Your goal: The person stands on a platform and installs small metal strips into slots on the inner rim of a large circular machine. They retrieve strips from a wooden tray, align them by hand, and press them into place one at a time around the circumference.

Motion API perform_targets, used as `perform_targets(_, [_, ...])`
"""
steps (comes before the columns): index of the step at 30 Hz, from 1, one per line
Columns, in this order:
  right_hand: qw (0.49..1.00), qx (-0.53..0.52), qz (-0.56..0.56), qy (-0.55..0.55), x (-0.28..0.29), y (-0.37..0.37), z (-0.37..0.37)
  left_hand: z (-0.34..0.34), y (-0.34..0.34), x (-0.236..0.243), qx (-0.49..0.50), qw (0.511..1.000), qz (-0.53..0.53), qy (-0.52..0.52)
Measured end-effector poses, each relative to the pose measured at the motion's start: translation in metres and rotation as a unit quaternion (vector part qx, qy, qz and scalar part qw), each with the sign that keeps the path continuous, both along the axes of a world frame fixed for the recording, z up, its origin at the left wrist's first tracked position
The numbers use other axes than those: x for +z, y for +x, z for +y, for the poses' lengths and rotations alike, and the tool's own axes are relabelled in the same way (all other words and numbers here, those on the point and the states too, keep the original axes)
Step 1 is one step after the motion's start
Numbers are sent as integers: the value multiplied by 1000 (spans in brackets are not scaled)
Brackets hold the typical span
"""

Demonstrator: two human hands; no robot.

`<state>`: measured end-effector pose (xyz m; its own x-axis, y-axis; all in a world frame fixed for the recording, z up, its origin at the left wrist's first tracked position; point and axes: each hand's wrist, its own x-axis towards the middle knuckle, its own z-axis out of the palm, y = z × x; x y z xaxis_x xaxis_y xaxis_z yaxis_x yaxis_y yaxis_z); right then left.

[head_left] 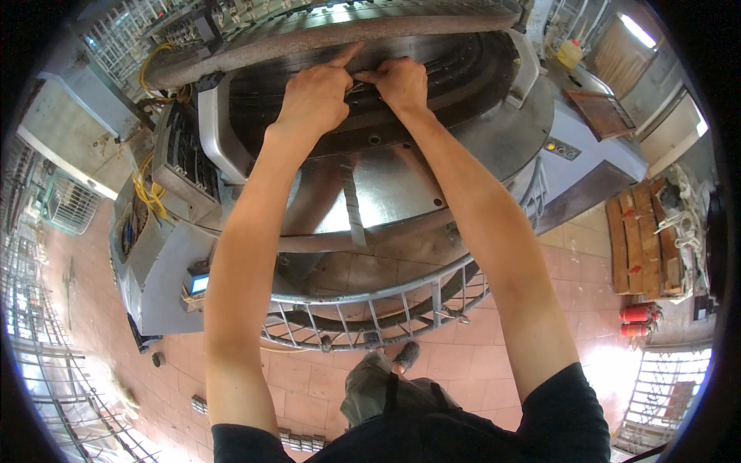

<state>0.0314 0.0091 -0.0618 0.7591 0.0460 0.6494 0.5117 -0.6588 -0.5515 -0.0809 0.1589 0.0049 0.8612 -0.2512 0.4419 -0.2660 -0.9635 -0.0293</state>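
Round industrial machine [494,150], stationary-looking. Dark metal bed [475,94], curved, ridged in concentric bands, worn, lying recessed below thick brownish upper rim [309,38]. Wide shiny steel plate [312,197] fronts it, bolt holes along edge. Fine detail at fingertips unclear.

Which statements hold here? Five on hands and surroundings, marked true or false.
1. The bare left hand and bare right hand are close together at the dark curved metal machine bed. True.
2. Both short fabric sleeves are white. False: sleeves are black.
3. The squat yellow plastic jug is upper left. False: jug is upper right.
4. Red cylindrical fire extinguishers are at right. True.
5. The curved grey metal railing appears below the hands. True.
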Motion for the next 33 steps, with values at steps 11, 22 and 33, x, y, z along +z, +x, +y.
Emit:
perform_targets(11, [991, -11, 114, -70, 15, -6, 0, 13, -8, -2, -81, 747, 294, -590])
perform_targets(22, [929, 171, 299, 134, 18, -3, -5, 26, 7, -23, -126, 619, 274, -725])
perform_targets(33, [724, 336, 404, 447, 16, 0, -4, 24, 5, -21, -109, 601, 287, -738])
